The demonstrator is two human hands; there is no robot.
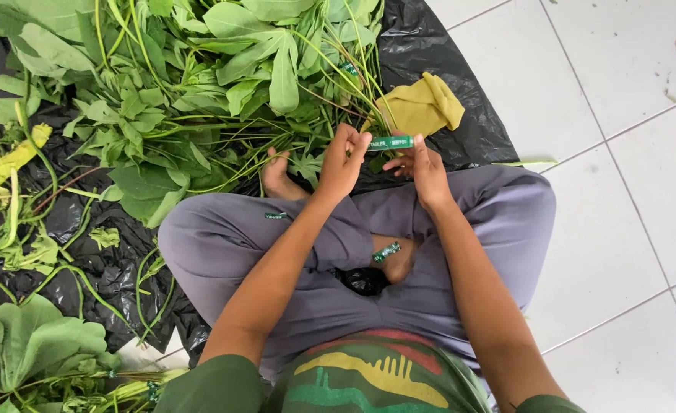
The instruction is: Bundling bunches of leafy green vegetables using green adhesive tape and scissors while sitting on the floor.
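hands: 2, left hand (343,163) and right hand (422,167) | green tape strips: 3, one (390,142) pinched between the hands, one (275,216) on the trouser leg, one (386,252) by the foot | yellow cloths (424,105): 1 | black plastic sheets (437,53): 1 | leafy stem heaps: 2, large (200,84), small (32,352)

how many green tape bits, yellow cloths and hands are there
green tape strips: 3, one held between the left hand and right hand, one on the trouser leg, one by the foot
yellow cloth: 1
hands: 2
total: 6
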